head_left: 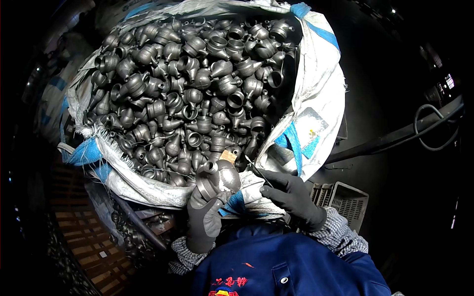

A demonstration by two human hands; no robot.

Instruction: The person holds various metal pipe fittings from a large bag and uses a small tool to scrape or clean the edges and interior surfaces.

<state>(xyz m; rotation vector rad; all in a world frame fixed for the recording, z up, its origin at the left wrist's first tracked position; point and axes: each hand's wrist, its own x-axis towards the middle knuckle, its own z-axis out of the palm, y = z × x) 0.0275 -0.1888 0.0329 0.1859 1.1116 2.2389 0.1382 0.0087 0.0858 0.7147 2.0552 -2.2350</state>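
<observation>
My left hand (203,223), in a dark grey glove, is closed round a dark grey, bulb-shaped moulded part (224,178) with a short round spout. A pale shiny patch shows on its rounded side. To its right, my gloved right hand (295,198) pinches a thin, knife-like tool (256,169), its tip pointing up and left, apart from the part. Both hands are at the near rim of a large white woven bulk bag (323,84) with blue bands. Many similar grey parts (197,93) lie heaped in the bag, several with open round mouths upward.
A small tan piece (228,156) lies on the heap just beyond the held part. A grey slotted plastic crate (351,201) stands at the right, below a dark pole (380,146) with a looped cable. Slatted brown boards (96,241) lie at the lower left.
</observation>
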